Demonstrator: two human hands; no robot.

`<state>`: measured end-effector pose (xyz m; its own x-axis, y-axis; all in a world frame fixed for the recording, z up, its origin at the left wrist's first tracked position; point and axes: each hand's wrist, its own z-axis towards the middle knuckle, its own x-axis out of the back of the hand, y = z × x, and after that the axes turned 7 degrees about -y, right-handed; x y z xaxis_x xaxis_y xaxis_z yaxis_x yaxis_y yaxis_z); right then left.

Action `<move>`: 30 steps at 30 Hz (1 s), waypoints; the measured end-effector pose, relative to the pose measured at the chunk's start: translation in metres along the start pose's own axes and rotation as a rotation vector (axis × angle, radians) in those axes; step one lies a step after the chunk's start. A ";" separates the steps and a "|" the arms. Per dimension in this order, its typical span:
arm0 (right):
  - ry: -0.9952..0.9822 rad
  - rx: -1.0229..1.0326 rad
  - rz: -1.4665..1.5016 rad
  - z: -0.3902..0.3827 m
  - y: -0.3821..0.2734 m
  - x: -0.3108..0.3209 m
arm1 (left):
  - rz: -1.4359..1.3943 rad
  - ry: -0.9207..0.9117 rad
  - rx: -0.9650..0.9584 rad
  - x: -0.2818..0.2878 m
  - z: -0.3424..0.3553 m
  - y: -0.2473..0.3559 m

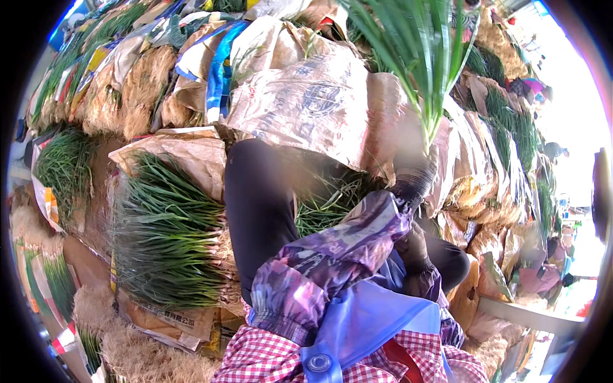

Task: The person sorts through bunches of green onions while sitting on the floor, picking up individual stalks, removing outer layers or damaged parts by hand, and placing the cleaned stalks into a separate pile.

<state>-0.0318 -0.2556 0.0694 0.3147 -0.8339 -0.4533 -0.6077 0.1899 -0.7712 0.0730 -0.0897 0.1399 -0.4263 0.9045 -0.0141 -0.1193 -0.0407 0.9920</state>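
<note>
Bunch of long-leaved greens [424, 70] rises beyond the right knee, pale stems in the closed left hand [415, 179], whose finger detail is blurred, its long axis running away from the person with leaf tips fanning up and slightly left. The left purple sleeve [338, 246] crosses the lap before loose greens [329, 207]; just below that wrist, the right hand [414, 247] is too hidden to tell its grip. A printed sack [306, 102] lies beyond, a stacked green pile [169, 233] leftward.

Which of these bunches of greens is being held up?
The bunch right of top centre, raised in the left hand; the pile beside the left leg lies unheld.
</note>
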 end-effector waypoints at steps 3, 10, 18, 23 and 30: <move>0.091 -0.048 -0.293 0.016 0.029 0.027 | 0.125 0.159 -0.193 0.019 0.011 0.017; 0.186 0.136 -0.457 0.061 0.004 0.006 | 0.263 0.088 -0.226 0.044 0.022 0.041; 0.195 0.381 -0.606 0.081 -0.055 -0.060 | -0.293 0.088 -0.214 0.027 0.003 0.060; 0.063 0.319 -0.632 0.103 -0.028 -0.096 | -0.599 0.276 -0.178 0.111 0.032 0.046; 0.040 -0.077 -0.630 0.107 -0.007 -0.017 | -1.402 -0.268 0.140 0.364 -0.092 0.051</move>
<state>0.0450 -0.1873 0.0348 0.6026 -0.7923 0.0954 -0.3659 -0.3806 -0.8493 -0.1707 0.1988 0.1737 0.1480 0.2144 -0.9655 -0.1972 0.9630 0.1836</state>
